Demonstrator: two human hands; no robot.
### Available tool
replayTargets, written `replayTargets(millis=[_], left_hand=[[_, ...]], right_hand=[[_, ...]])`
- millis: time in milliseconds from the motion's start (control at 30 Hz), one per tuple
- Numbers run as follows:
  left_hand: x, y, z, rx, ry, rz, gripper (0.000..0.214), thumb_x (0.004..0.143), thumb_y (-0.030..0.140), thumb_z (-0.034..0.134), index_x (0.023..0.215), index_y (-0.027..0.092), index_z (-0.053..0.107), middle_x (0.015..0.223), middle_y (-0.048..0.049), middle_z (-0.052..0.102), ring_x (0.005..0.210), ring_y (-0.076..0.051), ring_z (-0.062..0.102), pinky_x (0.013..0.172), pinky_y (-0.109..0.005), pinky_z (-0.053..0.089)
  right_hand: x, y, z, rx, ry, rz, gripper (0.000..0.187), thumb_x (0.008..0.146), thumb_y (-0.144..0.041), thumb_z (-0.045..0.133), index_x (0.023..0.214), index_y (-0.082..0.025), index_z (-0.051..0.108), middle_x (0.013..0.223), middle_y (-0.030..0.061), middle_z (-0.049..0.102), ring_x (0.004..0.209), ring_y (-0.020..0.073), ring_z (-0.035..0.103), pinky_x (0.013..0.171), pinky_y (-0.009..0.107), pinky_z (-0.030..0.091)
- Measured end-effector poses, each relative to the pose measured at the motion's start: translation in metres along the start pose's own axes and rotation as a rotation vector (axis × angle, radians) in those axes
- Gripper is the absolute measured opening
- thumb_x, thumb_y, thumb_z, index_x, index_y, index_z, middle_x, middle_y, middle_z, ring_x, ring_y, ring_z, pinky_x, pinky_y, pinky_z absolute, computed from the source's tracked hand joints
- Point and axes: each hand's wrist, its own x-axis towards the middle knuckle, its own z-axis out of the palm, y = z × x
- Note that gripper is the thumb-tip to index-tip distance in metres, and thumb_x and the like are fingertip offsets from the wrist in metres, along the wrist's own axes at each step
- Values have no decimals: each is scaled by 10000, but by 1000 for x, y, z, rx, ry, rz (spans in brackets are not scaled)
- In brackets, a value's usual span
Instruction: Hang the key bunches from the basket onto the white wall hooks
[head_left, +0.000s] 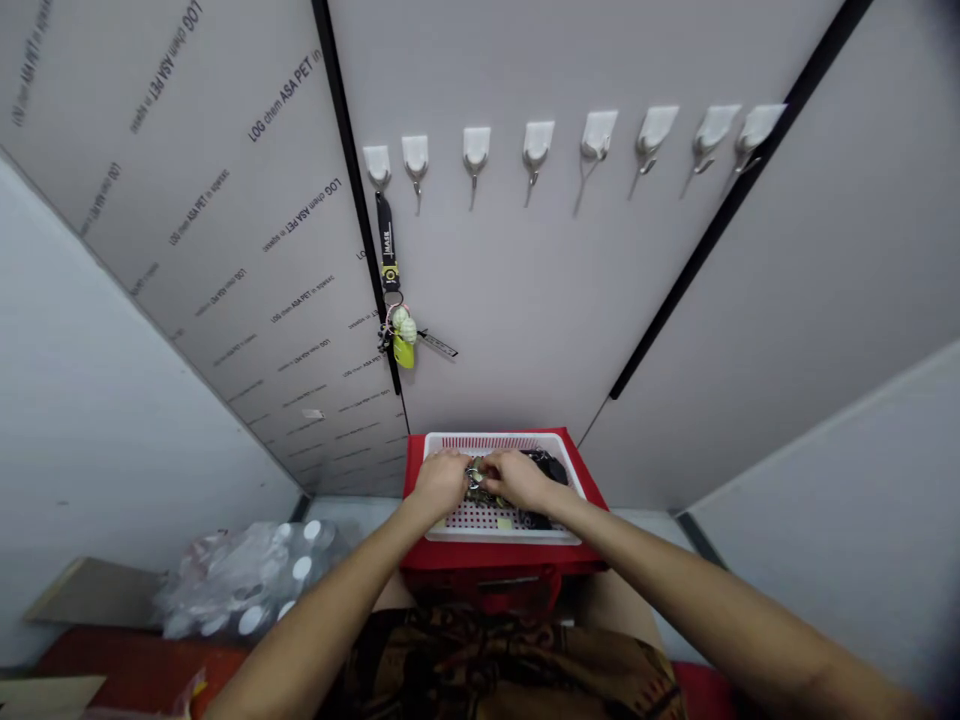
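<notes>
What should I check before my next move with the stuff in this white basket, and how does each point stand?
1. White basket set on the red support: ok.
2. Left hand and right hand at the basket: ok.
3. Firm grip on the small shiny items: cannot tell, fingers hide it.
4. Leftmost wall hook free: not ok, a keychain hangs there.
5. Bottles apart from the basket: ok.

A plain grey wall (pixel 510 320) rises beyond the red surface's (pixel 495 556) far edge, flanked by black strips (pixel 343 112). Past the far left corner, a grey panel (pixel 225 225) carries repeated printed lettering. Pale floor (pixel 356 510) shows beside the left and right edges.
</notes>
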Motion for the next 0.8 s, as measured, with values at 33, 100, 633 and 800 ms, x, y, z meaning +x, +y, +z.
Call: replayTargets(millis=[33,100,633,800], left_hand=[[1,2,1,40,-21,-5,202,628,133,389,759,165,540,803,-83,544,794,-193,478,704,-303,354],[2,3,1,68,-37,-18,195,633,123,368,722,163,538,780,-88,541,776,-194,479,679,-297,356],[21,11,-60,-766,112,-10,44,595,172,443,608,135,461,528,46,424,511,-60,388,493,-167,315],[43,22,-117,-826,431,42,40,596,166,450,620,134,452,545,41,435,519,-58,406,513,-172,341]], right_hand=[[0,-1,3,-19,13,4,119,606,-189,462,677,-174,555,633,23,567,578,117,479,526,202,295],[0,-4,6,-39,29,15,143,612,-191,455,721,-180,547,653,29,569,603,128,487,531,206,294],[7,-17,-39,717,221,-55,203,687,-278,384,602,-132,497,497,-23,465,471,74,417,471,187,335],[38,-41,-106,901,297,-47,192,650,-292,426,572,-126,483,427,-37,455,396,61,425,435,187,357]])
